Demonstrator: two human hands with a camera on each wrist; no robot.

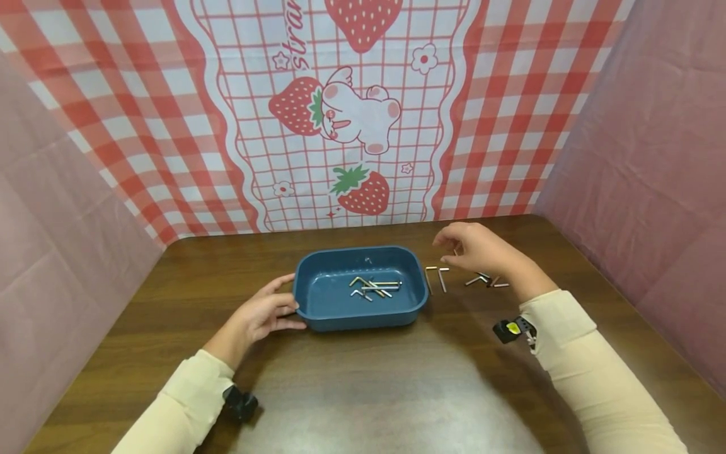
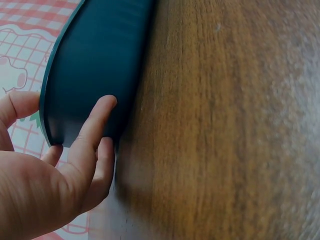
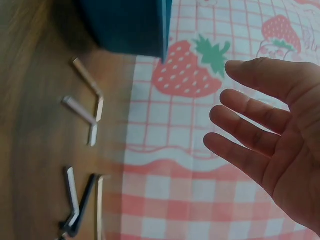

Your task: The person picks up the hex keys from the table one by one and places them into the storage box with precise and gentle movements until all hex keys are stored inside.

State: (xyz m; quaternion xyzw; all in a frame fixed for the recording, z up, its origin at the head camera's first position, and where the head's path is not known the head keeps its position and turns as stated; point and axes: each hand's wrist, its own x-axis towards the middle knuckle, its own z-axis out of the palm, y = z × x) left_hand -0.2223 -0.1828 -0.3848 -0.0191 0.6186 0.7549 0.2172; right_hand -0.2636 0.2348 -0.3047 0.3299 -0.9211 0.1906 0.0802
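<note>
Blue tray (image 1: 363, 322) is plonked around mid-table, its left end touched by the left hand (image 1: 263, 312), fingers kinda spread apart. The right hand (image 1: 478, 247) is held up over the table (image 1: 363, 378), thumb and fingers apart too. Some L-shaped keys (image 1: 380, 288) are piled in the tray, 2 loose keys (image 1: 428, 282) are laid just beside it, more keys (image 3: 72, 190) are bunched farther right.

Sideways red lettering (image 1: 299, 38) on the checked cloth (image 1: 510, 94) begins "stra"
</note>
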